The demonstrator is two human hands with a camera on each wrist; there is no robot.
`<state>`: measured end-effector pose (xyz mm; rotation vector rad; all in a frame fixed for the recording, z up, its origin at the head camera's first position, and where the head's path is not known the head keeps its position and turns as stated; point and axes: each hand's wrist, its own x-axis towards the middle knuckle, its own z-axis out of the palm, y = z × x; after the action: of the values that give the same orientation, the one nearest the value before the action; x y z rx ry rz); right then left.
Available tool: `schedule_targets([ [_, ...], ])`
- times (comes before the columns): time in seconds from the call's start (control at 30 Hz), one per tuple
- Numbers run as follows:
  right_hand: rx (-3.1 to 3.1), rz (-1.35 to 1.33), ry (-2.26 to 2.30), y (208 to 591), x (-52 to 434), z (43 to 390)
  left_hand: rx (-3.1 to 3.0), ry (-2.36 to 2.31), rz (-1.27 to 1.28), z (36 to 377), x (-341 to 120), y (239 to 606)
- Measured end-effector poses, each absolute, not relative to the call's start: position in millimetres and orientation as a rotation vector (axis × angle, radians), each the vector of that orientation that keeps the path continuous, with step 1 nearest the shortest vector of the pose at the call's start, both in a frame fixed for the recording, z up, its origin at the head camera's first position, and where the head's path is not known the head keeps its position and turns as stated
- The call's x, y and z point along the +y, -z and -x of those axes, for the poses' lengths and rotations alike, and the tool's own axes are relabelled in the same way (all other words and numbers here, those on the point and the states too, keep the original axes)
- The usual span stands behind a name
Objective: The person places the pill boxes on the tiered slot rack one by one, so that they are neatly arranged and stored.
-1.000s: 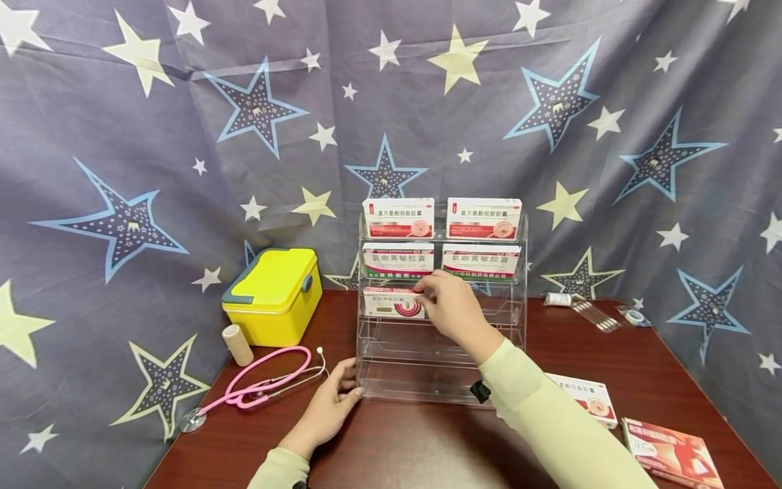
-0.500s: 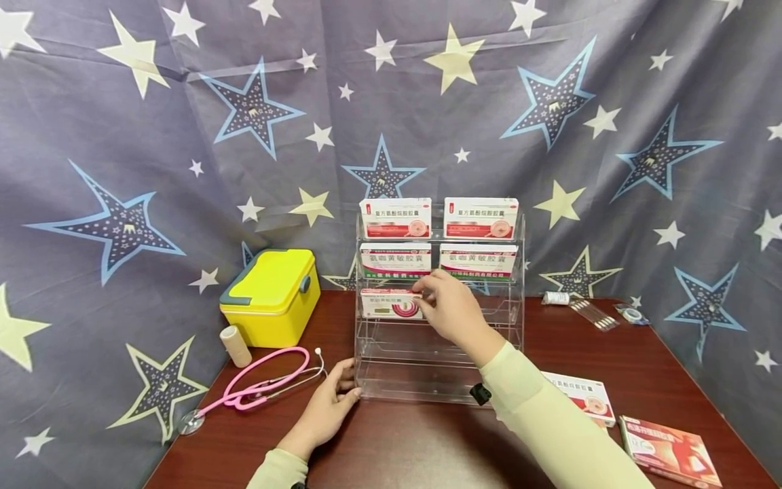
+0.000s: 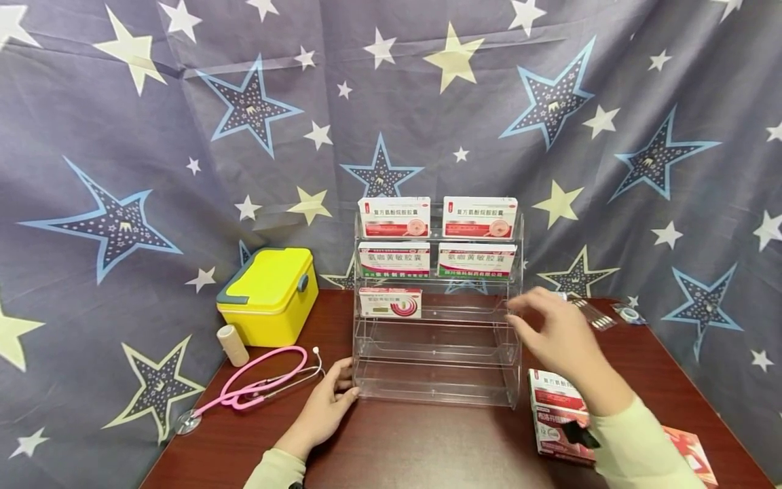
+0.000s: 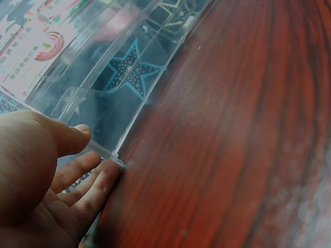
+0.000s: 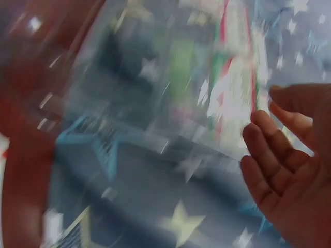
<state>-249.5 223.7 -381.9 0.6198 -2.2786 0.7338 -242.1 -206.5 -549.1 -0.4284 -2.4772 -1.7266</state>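
Observation:
A clear plastic tiered display rack (image 3: 435,394) stands on the table. My left hand (image 3: 326,404) holds its lower left corner, thumb in front and fingers at the side; the left wrist view shows this hand (image 4: 62,170) at the corner too. My right hand (image 3: 552,333) is in the air by the rack's right side, fingers loosely bent and holding nothing. A white medicine box (image 3: 389,303) with pink rings sits on the third tier at left. Two green-striped boxes, the left one (image 3: 394,260) and the right one (image 3: 476,261), fill the second tier.
Two red-and-white boxes (image 3: 394,217) stand on the top tier. More medicine boxes (image 3: 552,435) lie at right, partly behind my right arm. At left are a yellow case (image 3: 269,292), a tan roll (image 3: 233,345) and a pink stethoscope (image 3: 244,394). Cotton swabs (image 3: 592,314) lie at back right.
My right hand has let go of the pink-ringed medicine box on the third tier and moved right, past the rack's edge. My left hand keeps its place at the corner.

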Motion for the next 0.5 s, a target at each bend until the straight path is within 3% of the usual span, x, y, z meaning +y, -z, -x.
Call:
schedule_targets([
  [0.27, -2.513, -0.330, -0.715, 438, 318, 233, -2.485, 1.732, 0.418, 243, -204, 546],
  [0.5, -2.807, -0.268, -0.785, 471, 359, 233, -2.473, 1.719, 0.462, 244, -204, 550],
])
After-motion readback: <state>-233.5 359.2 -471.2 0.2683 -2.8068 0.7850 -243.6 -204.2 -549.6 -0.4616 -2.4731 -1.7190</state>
